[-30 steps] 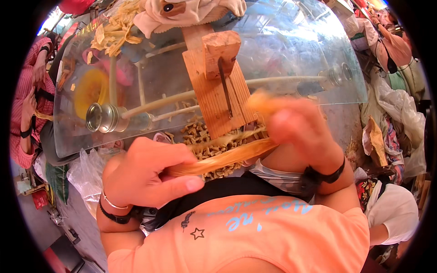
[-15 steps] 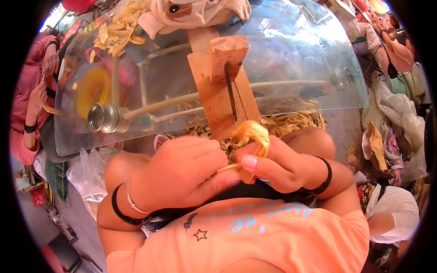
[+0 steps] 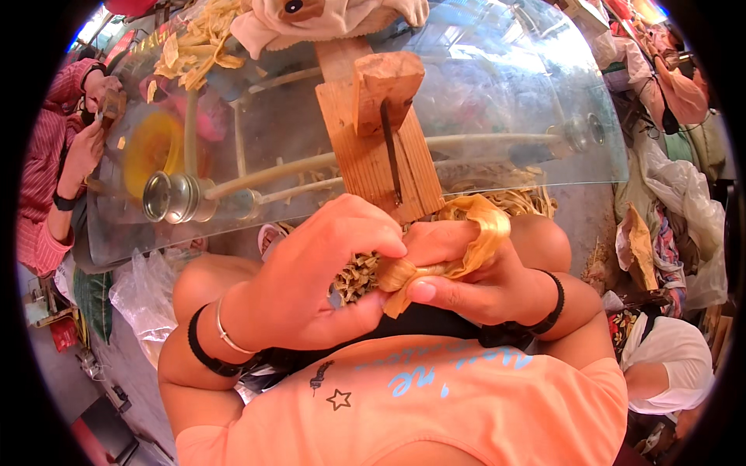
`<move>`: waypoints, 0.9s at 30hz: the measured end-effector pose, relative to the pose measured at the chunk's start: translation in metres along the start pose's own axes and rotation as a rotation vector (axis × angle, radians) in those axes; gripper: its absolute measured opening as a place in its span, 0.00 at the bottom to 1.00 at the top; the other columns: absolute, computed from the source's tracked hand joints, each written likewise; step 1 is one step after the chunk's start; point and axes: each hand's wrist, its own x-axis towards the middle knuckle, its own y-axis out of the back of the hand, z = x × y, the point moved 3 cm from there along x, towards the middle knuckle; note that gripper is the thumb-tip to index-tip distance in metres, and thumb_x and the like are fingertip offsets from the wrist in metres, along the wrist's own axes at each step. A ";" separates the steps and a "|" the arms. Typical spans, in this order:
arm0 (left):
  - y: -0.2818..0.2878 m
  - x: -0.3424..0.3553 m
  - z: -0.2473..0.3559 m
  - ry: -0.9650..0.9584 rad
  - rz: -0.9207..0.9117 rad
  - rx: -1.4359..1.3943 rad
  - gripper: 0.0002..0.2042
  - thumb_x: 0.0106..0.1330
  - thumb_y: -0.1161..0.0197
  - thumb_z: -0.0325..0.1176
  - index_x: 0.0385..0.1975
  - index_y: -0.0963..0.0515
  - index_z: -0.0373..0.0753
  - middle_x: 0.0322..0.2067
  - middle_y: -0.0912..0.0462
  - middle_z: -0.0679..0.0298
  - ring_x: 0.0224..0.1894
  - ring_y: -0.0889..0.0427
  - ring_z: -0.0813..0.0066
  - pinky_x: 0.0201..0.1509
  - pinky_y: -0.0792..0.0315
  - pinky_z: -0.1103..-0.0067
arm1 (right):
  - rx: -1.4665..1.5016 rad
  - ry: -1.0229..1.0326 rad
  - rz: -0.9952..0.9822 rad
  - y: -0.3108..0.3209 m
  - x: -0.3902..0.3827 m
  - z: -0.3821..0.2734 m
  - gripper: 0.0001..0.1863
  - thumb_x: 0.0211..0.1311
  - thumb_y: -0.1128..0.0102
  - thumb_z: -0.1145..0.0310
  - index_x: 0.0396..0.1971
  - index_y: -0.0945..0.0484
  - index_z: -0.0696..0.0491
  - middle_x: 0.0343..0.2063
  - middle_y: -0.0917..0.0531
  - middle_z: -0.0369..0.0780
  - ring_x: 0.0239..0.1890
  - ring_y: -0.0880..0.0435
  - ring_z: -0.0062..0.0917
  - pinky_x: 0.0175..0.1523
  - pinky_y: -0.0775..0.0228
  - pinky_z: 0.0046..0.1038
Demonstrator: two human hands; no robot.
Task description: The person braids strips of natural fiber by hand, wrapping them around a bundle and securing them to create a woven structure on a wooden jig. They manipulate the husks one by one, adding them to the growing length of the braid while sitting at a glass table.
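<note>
A strip of dried yellow plant husk (image 3: 491, 225) is looped and folded between my hands, in front of the wooden block. My right hand (image 3: 486, 283) pinches it between thumb and fingers; the loop passes over those fingers. My left hand (image 3: 311, 272) is curved around the bunched, knot-like end, its thumb and fingertips at the husk. A rough, plaited-looking mass of the same dry material (image 3: 357, 277) shows below, between the hands. The wooden block (image 3: 392, 93) stands on a plank (image 3: 385, 167), with a dark metal rod leaning from it.
The plank lies over a curved glass tabletop (image 3: 497, 93) with metal-ended legs (image 3: 177, 198) beneath. Loose dry husks (image 3: 194, 50) and a soft cloth with an eye pattern (image 3: 326, 23) lie on top. At far left another person's hands (image 3: 85, 147) work. Plastic bags (image 3: 684, 194) line the right.
My left hand has risen and turned, opening a gap that shows the plaited mass. The husk's loop has shifted right over my right hand. The other person's hands have moved closer together.
</note>
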 end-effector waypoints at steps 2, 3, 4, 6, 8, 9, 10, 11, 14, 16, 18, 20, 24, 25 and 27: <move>0.002 -0.002 -0.005 0.040 -0.035 -0.130 0.20 0.53 0.35 0.22 0.47 0.30 0.35 0.41 0.25 0.57 0.42 0.24 0.65 0.50 0.30 0.74 | -0.154 0.092 -0.007 0.004 0.000 0.001 0.09 0.63 0.33 0.71 0.41 0.18 0.59 0.35 0.17 0.40 0.37 0.18 0.25 0.42 0.26 0.26; 0.005 -0.004 -0.006 0.172 -0.011 -0.211 0.20 0.54 0.35 0.22 0.47 0.30 0.35 0.41 0.26 0.58 0.42 0.24 0.67 0.51 0.30 0.75 | -0.316 0.210 0.044 0.005 0.001 0.002 0.10 0.61 0.31 0.71 0.41 0.18 0.58 0.35 0.17 0.40 0.36 0.18 0.28 0.41 0.26 0.27; 0.007 -0.006 -0.003 0.305 0.013 -0.291 0.19 0.55 0.36 0.23 0.47 0.30 0.35 0.40 0.26 0.58 0.42 0.25 0.69 0.51 0.30 0.75 | -0.479 0.327 0.097 0.006 0.002 0.002 0.11 0.58 0.29 0.71 0.40 0.18 0.57 0.36 0.18 0.40 0.35 0.18 0.30 0.39 0.25 0.29; 0.006 -0.008 -0.001 0.402 0.052 -0.365 0.17 0.57 0.37 0.22 0.47 0.30 0.34 0.39 0.25 0.60 0.40 0.25 0.75 0.48 0.29 0.78 | -0.842 0.418 0.099 0.005 0.005 -0.005 0.11 0.53 0.27 0.70 0.32 0.21 0.54 0.31 0.21 0.37 0.30 0.21 0.31 0.32 0.29 0.30; 0.001 -0.004 0.003 0.328 0.093 -0.353 0.16 0.60 0.38 0.19 0.47 0.28 0.33 0.39 0.23 0.63 0.38 0.24 0.82 0.44 0.27 0.81 | -1.117 0.489 0.108 0.004 0.004 -0.005 0.11 0.51 0.27 0.70 0.27 0.24 0.52 0.27 0.24 0.37 0.26 0.24 0.31 0.28 0.32 0.30; -0.003 -0.007 0.005 0.340 0.130 -0.483 0.15 0.62 0.39 0.19 0.49 0.28 0.33 0.39 0.24 0.62 0.36 0.23 0.81 0.44 0.26 0.80 | -1.144 0.491 0.107 0.006 0.004 -0.005 0.15 0.50 0.28 0.69 0.21 0.31 0.51 0.21 0.30 0.37 0.21 0.29 0.31 0.24 0.38 0.31; -0.005 -0.007 0.006 0.374 0.160 -0.502 0.16 0.63 0.40 0.20 0.50 0.30 0.34 0.41 0.25 0.60 0.36 0.24 0.79 0.43 0.27 0.79 | -1.122 0.466 0.107 0.008 0.004 -0.006 0.16 0.51 0.29 0.69 0.21 0.32 0.51 0.20 0.31 0.37 0.21 0.30 0.32 0.24 0.38 0.32; -0.006 -0.006 0.007 0.408 0.190 -0.521 0.16 0.63 0.40 0.21 0.51 0.31 0.34 0.44 0.26 0.58 0.36 0.25 0.78 0.42 0.28 0.79 | -1.099 0.443 0.107 0.009 0.004 -0.009 0.16 0.51 0.30 0.69 0.20 0.33 0.51 0.19 0.32 0.38 0.20 0.31 0.32 0.24 0.38 0.32; -0.005 0.005 0.006 0.328 0.143 -0.310 0.08 0.67 0.43 0.22 0.45 0.27 0.35 0.37 0.25 0.57 0.31 0.26 0.70 0.35 0.30 0.77 | -1.019 0.416 0.102 0.007 0.006 -0.010 0.17 0.56 0.33 0.69 0.19 0.34 0.52 0.18 0.33 0.38 0.19 0.32 0.34 0.24 0.39 0.33; -0.006 0.001 -0.006 0.153 -0.099 -0.057 0.04 0.67 0.42 0.22 0.39 0.25 0.34 0.30 0.28 0.59 0.27 0.27 0.64 0.31 0.31 0.75 | -0.989 0.406 0.080 0.004 0.006 -0.009 0.16 0.58 0.34 0.68 0.19 0.34 0.52 0.18 0.32 0.38 0.19 0.32 0.34 0.25 0.39 0.33; -0.005 -0.001 -0.001 0.179 -0.065 -0.061 0.04 0.68 0.41 0.27 0.34 0.25 0.34 0.25 0.32 0.58 0.26 0.30 0.57 0.29 0.34 0.72 | -0.956 0.346 0.026 0.009 0.006 -0.009 0.14 0.62 0.38 0.69 0.21 0.33 0.53 0.20 0.30 0.39 0.20 0.31 0.35 0.27 0.38 0.34; 0.005 -0.004 0.001 0.158 -0.075 -0.014 0.04 0.68 0.41 0.28 0.33 0.24 0.34 0.25 0.31 0.58 0.25 0.30 0.58 0.29 0.33 0.72 | -0.958 0.320 0.045 0.018 0.005 -0.006 0.12 0.63 0.41 0.70 0.22 0.31 0.54 0.21 0.29 0.39 0.21 0.30 0.35 0.28 0.37 0.35; 0.025 -0.017 -0.005 0.235 -0.126 -0.007 0.05 0.67 0.39 0.29 0.32 0.24 0.34 0.27 0.27 0.58 0.26 0.28 0.59 0.29 0.33 0.72 | -0.596 0.199 0.135 0.043 -0.007 -0.019 0.13 0.73 0.53 0.73 0.26 0.28 0.59 0.21 0.26 0.40 0.21 0.27 0.30 0.27 0.36 0.30; 0.025 -0.019 -0.008 0.238 -0.175 -0.028 0.06 0.66 0.37 0.30 0.34 0.24 0.34 0.28 0.25 0.58 0.27 0.26 0.61 0.30 0.32 0.73 | -0.518 0.136 0.148 0.043 -0.010 -0.019 0.14 0.74 0.55 0.72 0.26 0.28 0.59 0.20 0.26 0.40 0.20 0.28 0.29 0.26 0.35 0.29; 0.025 -0.016 -0.009 0.234 -0.166 -0.037 0.11 0.62 0.33 0.32 0.38 0.24 0.34 0.31 0.23 0.59 0.29 0.23 0.64 0.32 0.29 0.75 | -0.425 -0.033 0.121 0.040 -0.013 -0.013 0.17 0.76 0.56 0.70 0.25 0.28 0.60 0.19 0.26 0.40 0.19 0.27 0.28 0.26 0.35 0.26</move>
